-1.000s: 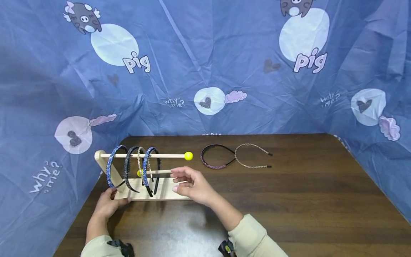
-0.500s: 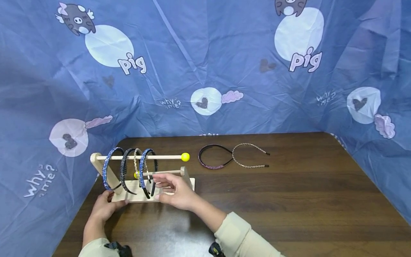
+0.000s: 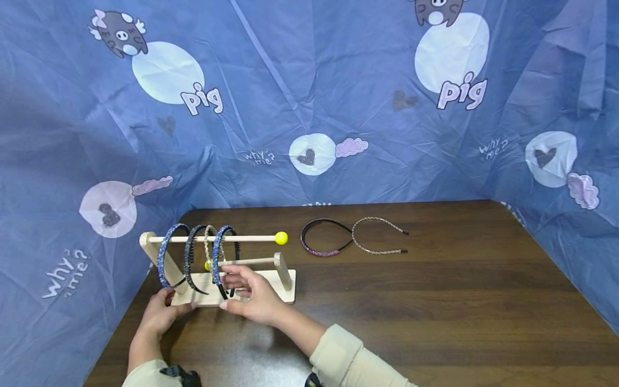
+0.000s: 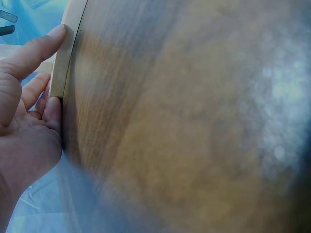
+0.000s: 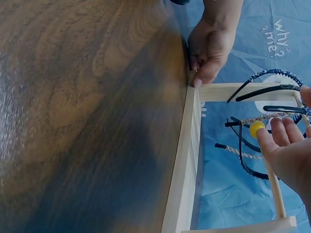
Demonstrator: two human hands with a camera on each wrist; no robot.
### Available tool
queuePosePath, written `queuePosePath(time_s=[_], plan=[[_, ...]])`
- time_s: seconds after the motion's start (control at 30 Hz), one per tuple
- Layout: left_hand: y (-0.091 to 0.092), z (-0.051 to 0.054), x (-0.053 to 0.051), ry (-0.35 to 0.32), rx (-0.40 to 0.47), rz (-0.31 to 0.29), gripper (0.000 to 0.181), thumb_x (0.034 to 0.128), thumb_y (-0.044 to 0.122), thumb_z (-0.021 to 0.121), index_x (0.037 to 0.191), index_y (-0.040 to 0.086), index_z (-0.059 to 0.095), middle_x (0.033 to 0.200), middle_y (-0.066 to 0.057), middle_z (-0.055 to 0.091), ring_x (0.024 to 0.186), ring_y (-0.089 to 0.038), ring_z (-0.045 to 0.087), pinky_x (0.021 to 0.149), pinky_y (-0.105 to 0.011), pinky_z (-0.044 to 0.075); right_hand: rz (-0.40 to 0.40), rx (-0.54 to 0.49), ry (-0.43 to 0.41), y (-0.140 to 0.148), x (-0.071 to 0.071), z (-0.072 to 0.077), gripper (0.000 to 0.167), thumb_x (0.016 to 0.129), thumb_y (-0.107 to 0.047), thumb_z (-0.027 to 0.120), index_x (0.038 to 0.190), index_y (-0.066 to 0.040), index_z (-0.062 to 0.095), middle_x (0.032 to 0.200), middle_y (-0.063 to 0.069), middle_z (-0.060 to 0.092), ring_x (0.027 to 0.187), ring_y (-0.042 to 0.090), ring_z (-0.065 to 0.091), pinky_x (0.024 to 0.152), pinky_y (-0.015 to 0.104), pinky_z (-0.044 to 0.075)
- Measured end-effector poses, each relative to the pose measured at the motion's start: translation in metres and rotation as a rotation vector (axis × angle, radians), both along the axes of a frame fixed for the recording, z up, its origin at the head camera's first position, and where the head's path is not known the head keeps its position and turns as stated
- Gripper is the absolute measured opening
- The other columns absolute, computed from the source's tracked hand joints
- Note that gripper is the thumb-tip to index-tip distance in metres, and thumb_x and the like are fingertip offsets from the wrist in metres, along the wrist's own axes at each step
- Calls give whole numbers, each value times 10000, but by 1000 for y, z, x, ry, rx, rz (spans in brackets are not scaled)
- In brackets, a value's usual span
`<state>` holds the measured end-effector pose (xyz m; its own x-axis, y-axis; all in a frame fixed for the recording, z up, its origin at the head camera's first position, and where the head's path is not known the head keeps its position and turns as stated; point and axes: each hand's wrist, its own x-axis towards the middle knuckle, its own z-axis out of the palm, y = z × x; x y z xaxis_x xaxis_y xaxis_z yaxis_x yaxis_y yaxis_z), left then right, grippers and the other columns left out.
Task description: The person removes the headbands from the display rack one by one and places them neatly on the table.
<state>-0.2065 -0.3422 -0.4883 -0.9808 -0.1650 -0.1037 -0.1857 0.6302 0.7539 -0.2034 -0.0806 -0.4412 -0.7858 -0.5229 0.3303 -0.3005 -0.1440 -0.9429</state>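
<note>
Roughly crosswise, the long wooden rack (image 3: 272, 278), upper rod (image 3: 256, 238) rightward.

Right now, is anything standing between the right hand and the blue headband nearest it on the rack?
Nothing visible does. In the head view, the right hand is right at that blue headband; the lower rod runs just beyond the hand. Whether hand and headband touch is hard to tell.
</note>
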Motion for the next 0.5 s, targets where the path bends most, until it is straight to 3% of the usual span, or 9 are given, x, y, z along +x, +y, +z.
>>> queuePosePath(time_s=[0.23,0.43,0.5], plan=[[0,-1,-1,-13,30,14,699,752,119,747,1262,-165,362,1205,-362,468,1045,-408,484,854,-442,388,-57,-4,69,-6,-3,2,491,766,48,692,1227,-13,532,949,74,630,857,69,575,804,307,492],[0,-2,-2,-12,44,15,708,754,121,750,1271,-159,357,1212,-360,465,1045,-401,485,847,-432,393,-102,-12,67,-5,-6,8,342,782,82,666,1105,13,576,814,67,595,733,34,538,667,205,484],[0,-3,-2,-10,43,14,705,754,122,749,1269,-159,359,1210,-360,467,1042,-401,486,843,-430,395,-121,-22,59,-1,-3,17,284,789,116,636,1055,45,568,790,106,581,714,54,523,643,202,476]])
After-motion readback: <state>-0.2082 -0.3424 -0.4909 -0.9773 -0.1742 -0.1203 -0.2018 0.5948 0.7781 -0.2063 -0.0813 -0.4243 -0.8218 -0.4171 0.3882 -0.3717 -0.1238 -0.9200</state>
